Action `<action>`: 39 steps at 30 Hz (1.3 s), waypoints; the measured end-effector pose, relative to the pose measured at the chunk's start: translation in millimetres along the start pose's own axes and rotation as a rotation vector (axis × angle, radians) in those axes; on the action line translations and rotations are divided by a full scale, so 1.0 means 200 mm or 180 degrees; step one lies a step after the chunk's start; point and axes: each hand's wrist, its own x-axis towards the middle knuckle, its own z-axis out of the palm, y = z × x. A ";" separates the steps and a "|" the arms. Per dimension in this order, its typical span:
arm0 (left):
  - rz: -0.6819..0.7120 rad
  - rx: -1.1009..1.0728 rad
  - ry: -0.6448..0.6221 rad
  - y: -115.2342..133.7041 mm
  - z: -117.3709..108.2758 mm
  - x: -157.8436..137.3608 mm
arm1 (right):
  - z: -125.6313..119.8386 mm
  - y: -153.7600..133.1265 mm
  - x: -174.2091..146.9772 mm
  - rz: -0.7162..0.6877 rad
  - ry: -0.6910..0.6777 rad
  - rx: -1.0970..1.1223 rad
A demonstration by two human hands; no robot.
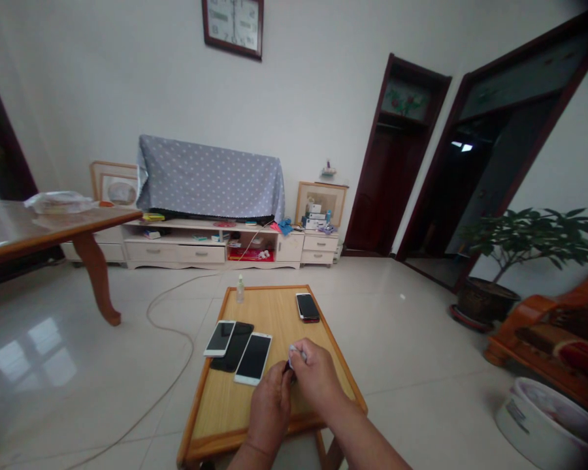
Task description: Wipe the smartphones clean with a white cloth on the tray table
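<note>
Head view: two hands met over the near right part of the low yellow wooden table with an orange-brown rim (277,307).

The left hand (271,397) had its fingers closed, seemingly on a small dark object (289,366); the right hand's (318,373) fingers pinched a pale grey-white wad (298,353) just beside it. The step looked like close two-handed handling, perhaps rubbing, and called for a firm left hold and a controlled right pinch. On the table's left side, a white-framed, black-screened phone (220,339) and a second white-framed phone (253,358) partly covered a flat black slab (236,349). Fingers hid most of the dark object, so its shape could not be told; the wad's material was equally unclear.
</note>
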 end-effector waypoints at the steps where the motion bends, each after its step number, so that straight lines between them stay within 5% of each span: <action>1: 0.0008 0.0003 0.0005 0.00 0.00 0.00 | 0.00 0.00 0.00 -0.0007 -0.0025 0.0054; 7: -0.0054 0.0134 0.0184 -0.01 0.01 0.00 | -0.06 0.03 0.05 0.0126 0.0260 -0.0040; 14: -0.0121 -0.0047 -0.0026 0.02 -0.01 0.00 | 0.01 -0.01 -0.01 -0.0062 -0.0043 -0.0017; 20: -0.0126 0.0150 0.0087 0.00 0.01 -0.01 | -0.06 0.04 0.06 0.0165 0.0283 -0.0130; 26: -0.0064 -0.0041 -0.0003 0.01 -0.01 0.01 | 0.02 -0.02 0.00 -0.0090 0.0015 -0.0192; 34: -0.0087 0.0062 0.0205 0.00 0.01 0.00 | -0.06 0.04 0.07 0.0119 0.0275 -0.0238; 39: -0.0051 -0.0053 0.0114 0.01 0.00 0.01 | 0.01 0.00 0.01 -0.0059 0.0010 -0.0191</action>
